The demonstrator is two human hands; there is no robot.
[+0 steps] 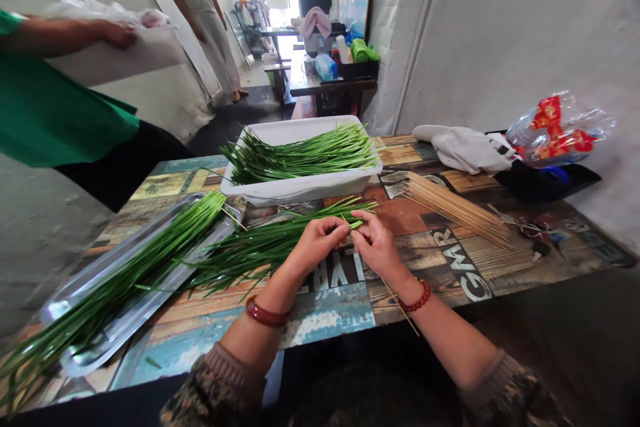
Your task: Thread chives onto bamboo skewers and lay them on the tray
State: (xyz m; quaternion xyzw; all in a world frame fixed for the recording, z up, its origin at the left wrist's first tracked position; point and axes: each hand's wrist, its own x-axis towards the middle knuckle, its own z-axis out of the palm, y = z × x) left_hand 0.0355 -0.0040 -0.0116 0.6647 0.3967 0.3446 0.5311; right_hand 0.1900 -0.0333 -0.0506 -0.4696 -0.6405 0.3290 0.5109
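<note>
One plank-patterned table (345,310) bears green stalks (265,240) near whitish walls (500,47).

Your slim bamboo skewer (401,309) is slanting toward you; green garlic chives (355,224) are lying between your fingers (336,236).

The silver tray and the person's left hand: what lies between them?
In the head view, a loose pile of long green stalks lies on the table between the silver tray and the left hand.
</note>
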